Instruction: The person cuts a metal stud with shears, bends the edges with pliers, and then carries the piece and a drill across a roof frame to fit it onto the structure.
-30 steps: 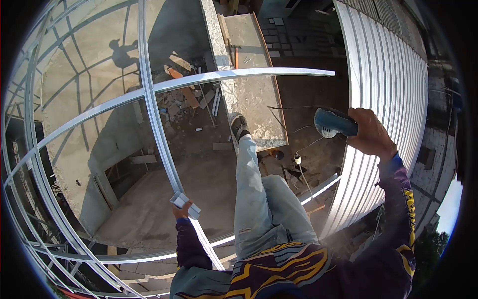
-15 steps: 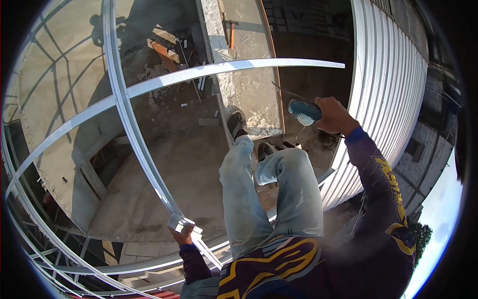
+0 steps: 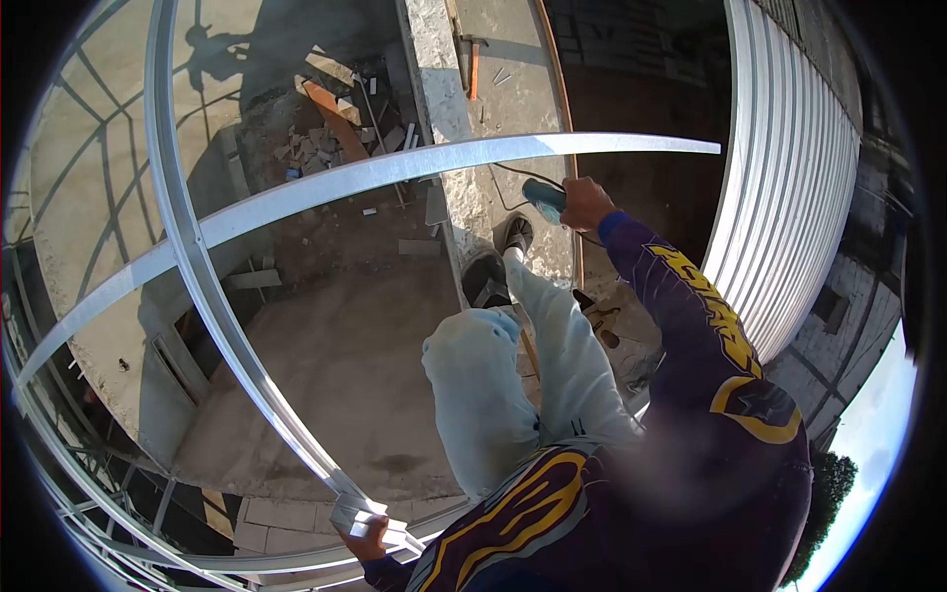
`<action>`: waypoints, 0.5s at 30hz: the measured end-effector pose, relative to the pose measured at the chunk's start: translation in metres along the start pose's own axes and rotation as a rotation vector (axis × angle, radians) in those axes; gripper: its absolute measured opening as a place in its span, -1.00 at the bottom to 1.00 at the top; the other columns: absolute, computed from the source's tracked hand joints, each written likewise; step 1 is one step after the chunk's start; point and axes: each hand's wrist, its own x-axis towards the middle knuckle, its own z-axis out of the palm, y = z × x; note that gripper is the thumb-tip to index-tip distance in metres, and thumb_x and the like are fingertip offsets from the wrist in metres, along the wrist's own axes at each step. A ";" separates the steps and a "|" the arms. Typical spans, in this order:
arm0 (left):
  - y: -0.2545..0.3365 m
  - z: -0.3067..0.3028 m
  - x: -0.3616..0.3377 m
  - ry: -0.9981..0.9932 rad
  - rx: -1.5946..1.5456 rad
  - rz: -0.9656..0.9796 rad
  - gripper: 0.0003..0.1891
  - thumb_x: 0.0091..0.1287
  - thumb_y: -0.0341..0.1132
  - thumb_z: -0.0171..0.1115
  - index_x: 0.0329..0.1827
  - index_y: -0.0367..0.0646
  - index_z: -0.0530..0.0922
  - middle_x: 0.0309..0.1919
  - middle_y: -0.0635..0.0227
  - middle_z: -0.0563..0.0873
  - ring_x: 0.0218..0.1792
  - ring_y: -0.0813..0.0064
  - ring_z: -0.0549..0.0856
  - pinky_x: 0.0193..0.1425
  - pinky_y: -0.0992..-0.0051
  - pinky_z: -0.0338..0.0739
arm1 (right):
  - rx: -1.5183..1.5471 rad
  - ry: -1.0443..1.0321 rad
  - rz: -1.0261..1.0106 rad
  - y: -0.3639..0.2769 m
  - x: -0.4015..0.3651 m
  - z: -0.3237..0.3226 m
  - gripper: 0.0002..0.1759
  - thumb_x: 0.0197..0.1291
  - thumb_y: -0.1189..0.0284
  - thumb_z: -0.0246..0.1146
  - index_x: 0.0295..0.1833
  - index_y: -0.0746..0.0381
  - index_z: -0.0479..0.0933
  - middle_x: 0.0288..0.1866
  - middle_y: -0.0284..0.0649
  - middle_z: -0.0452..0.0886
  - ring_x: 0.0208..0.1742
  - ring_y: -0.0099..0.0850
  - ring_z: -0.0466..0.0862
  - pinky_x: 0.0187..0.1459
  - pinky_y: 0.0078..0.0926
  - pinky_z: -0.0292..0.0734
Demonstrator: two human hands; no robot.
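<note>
My right hand (image 3: 589, 204) is closed around a teal angle grinder (image 3: 545, 200) with a dark cord, held out above the concrete ledge. Its disc is not plainly visible. At the lower left, my left hand (image 3: 367, 541) grips a short piece of metal channel (image 3: 357, 515) at the lower end of a long metal beam (image 3: 212, 296). A second curved metal beam (image 3: 395, 170) crosses that one, and its free end lies beyond the grinder.
My shoes (image 3: 515, 233) are by the concrete ledge (image 3: 518, 118), where a hammer (image 3: 474, 71) lies. Below, broken bricks (image 3: 330, 123) are heaped on the floor. Corrugated metal sheeting (image 3: 789, 187) stands at the right, and curved framing (image 3: 109, 503) runs along the lower left.
My right hand has moved left and slightly up with the grinder. My legs have shifted, one knee bending more. The view has turned a little; my left hand keeps its grip.
</note>
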 end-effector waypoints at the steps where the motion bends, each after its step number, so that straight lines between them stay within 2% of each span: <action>1: 0.018 0.005 -0.007 0.014 0.011 -0.033 -0.10 -0.23 -0.36 0.61 0.28 -0.28 0.36 -0.04 0.22 0.58 -0.16 0.33 0.68 -0.15 0.33 0.70 | 0.004 0.004 -0.003 0.003 0.017 0.010 -0.62 -0.06 0.41 0.37 -0.09 0.35 0.61 -0.18 0.19 0.72 -0.09 0.13 0.75 0.01 -0.04 0.67; 3: 0.013 -0.002 -0.017 0.102 0.018 -0.080 -0.10 -0.19 -0.36 0.63 0.30 -0.29 0.36 -0.01 0.20 0.60 -0.13 0.28 0.69 -0.12 0.31 0.71 | 0.163 0.109 0.044 0.009 0.039 0.033 -0.58 -0.05 0.39 0.39 -0.04 0.34 0.60 -0.13 0.21 0.71 -0.02 0.14 0.73 0.08 -0.05 0.65; 4: 0.009 0.000 -0.023 0.173 0.038 -0.030 -0.13 -0.12 -0.37 0.62 0.31 -0.30 0.36 -0.02 0.18 0.61 -0.14 0.25 0.70 -0.08 0.31 0.71 | 0.177 0.109 0.038 0.012 0.049 0.044 -0.58 -0.05 0.39 0.39 -0.04 0.34 0.60 -0.13 0.21 0.71 -0.02 0.14 0.73 0.08 -0.05 0.65; 5: -0.030 -0.026 -0.021 0.202 -0.034 0.040 -0.14 -0.09 -0.39 0.63 0.33 -0.31 0.35 -0.03 0.18 0.63 -0.17 0.25 0.71 -0.01 0.30 0.70 | 0.222 0.128 0.064 0.015 0.064 0.050 -0.52 -0.08 0.36 0.41 -0.01 0.36 0.59 -0.08 0.22 0.70 0.03 0.12 0.71 0.12 -0.06 0.63; 6: -0.011 -0.020 -0.024 0.252 -0.010 0.068 -0.14 -0.08 -0.39 0.62 0.33 -0.31 0.36 -0.01 0.17 0.63 -0.14 0.25 0.70 0.00 0.30 0.68 | 0.270 0.141 0.097 0.019 0.076 0.059 -0.46 -0.11 0.33 0.44 0.03 0.37 0.58 -0.04 0.23 0.69 0.08 0.11 0.69 0.15 -0.08 0.61; 8: 0.078 0.040 -0.022 0.312 -0.010 0.073 -0.14 -0.08 -0.38 0.61 0.35 -0.31 0.36 0.01 0.16 0.63 -0.08 0.24 0.68 0.02 0.30 0.66 | 0.306 0.170 0.110 0.025 0.099 0.074 -0.47 -0.08 0.35 0.42 0.05 0.35 0.59 -0.02 0.22 0.69 0.08 0.09 0.70 0.14 -0.08 0.62; 11: 0.173 0.111 -0.012 0.308 -0.026 0.148 -0.13 -0.07 -0.37 0.58 0.37 -0.31 0.37 0.05 0.15 0.63 0.01 0.23 0.66 0.05 0.30 0.62 | 0.381 0.132 0.115 0.041 0.150 0.107 -0.41 -0.11 0.35 0.44 0.12 0.33 0.60 0.08 0.20 0.67 0.14 0.02 0.70 0.14 -0.14 0.64; 13: 0.163 0.129 0.033 0.288 0.324 0.383 -0.04 -0.11 -0.27 0.64 0.41 -0.33 0.34 0.07 0.11 0.63 0.05 0.22 0.65 0.11 0.29 0.60 | 0.196 -0.082 0.159 0.051 0.188 0.124 -0.29 -0.21 0.27 0.49 0.17 0.31 0.60 0.12 0.16 0.68 0.15 -0.02 0.71 0.11 -0.19 0.67; 14: 0.164 0.159 0.050 0.290 0.282 0.449 -0.05 -0.12 -0.26 0.64 0.39 -0.32 0.36 0.07 0.13 0.63 0.03 0.24 0.66 0.10 0.29 0.60 | 0.101 -0.220 0.122 0.058 0.210 0.134 -0.17 -0.28 0.17 0.51 0.23 0.26 0.59 0.20 0.15 0.64 0.25 -0.10 0.66 0.20 -0.26 0.61; 15: 0.166 0.191 0.071 0.285 0.239 0.520 -0.06 -0.13 -0.25 0.65 0.37 -0.32 0.37 0.06 0.15 0.63 0.01 0.27 0.66 0.09 0.30 0.60 | 0.116 -0.210 0.129 0.068 0.230 0.150 -0.17 -0.28 0.17 0.51 0.23 0.26 0.59 0.20 0.15 0.64 0.25 -0.10 0.66 0.20 -0.26 0.61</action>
